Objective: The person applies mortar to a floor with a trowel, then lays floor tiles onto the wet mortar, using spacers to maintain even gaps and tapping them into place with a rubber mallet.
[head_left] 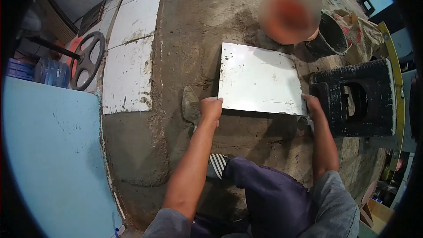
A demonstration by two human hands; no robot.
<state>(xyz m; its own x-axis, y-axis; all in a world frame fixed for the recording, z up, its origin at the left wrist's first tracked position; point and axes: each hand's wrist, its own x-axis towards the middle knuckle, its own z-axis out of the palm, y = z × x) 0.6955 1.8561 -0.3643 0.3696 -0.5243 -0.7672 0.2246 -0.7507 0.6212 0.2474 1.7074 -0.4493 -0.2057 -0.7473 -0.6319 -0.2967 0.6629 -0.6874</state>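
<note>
A white floor tile [260, 78], specked with grey mortar, is held by its near corners over the rough floor. My left hand [212, 109] grips the near left corner, thumb on top and fingers curled below. At the near right corner, my right hand [312, 104] has hold of the other side. Just left of my left hand lies a trowel [190, 104] coated in mortar. How high the tile sits above the floor cannot be told.
White tiles [128, 72] run in a row along the left, beside wet mortar [136, 150]. A black plastic stool [326, 101] lies on its side at right, against a yellow spirit level [398, 88]. Beyond stand a black bucket [331, 36] and a blurred orange-red shape [288, 15].
</note>
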